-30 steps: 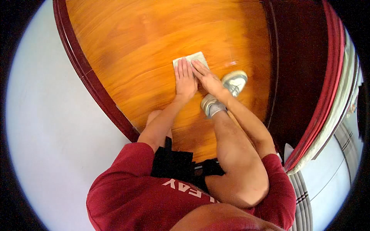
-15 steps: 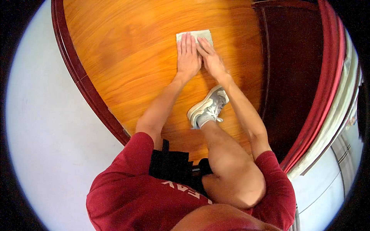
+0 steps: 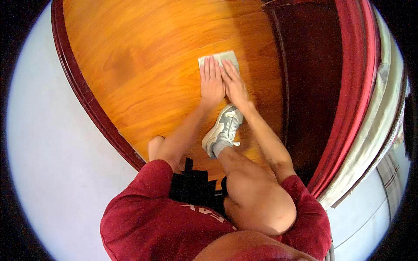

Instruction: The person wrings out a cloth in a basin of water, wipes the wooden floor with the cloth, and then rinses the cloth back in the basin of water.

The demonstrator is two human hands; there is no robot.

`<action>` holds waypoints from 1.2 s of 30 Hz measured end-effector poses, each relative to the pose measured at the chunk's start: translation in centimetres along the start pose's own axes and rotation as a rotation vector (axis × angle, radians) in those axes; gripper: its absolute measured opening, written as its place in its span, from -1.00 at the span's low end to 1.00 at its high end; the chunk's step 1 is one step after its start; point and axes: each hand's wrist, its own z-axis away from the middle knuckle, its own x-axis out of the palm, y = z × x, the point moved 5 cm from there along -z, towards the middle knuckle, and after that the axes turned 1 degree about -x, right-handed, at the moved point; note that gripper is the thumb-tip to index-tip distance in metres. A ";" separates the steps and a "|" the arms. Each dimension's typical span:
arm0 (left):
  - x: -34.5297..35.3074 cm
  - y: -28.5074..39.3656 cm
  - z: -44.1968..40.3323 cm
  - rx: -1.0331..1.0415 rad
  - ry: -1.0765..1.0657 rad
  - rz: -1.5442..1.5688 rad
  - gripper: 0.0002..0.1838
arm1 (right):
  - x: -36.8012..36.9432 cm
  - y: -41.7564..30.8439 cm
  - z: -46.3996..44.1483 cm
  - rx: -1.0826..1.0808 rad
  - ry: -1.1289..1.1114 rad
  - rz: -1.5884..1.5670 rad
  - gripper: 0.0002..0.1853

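Note:
A pale folded cloth (image 3: pixel 227 55) lies flat on the glossy orange-brown wooden floor (image 3: pixel 161 65). My left hand (image 3: pixel 212 85) rests palm down on its left part, fingers straight and close together. Beside it, my right hand (image 3: pixel 235 86) lies flat on the right part, with its fingers stretched out and angled toward the left hand. The hands nearly touch, and they cover the lower part of the cloth. Just below them is a grey-white shoe (image 3: pixel 223 128) on my foot, planted on the floor.
A dark red skirting board (image 3: pixel 80 87) curves along the white wall (image 3: pixel 48 117) at left. On the right are a dark brown panel (image 3: pixel 311 78) and the red edge (image 3: pixel 348 108) of layered bedding or fabric. My bent knee (image 3: pixel 265 209) stands between my arms.
Both hands and the cloth have slid back toward my body, closer to the shoe. The view has shifted slightly, and a bit of bare skin now shows beside my left forearm.

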 end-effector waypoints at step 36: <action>-4.5 -2.6 8.0 -0.127 -0.018 0.629 -0.74 | -7.1 -2.1 11.4 0.171 -0.178 -0.147 -0.60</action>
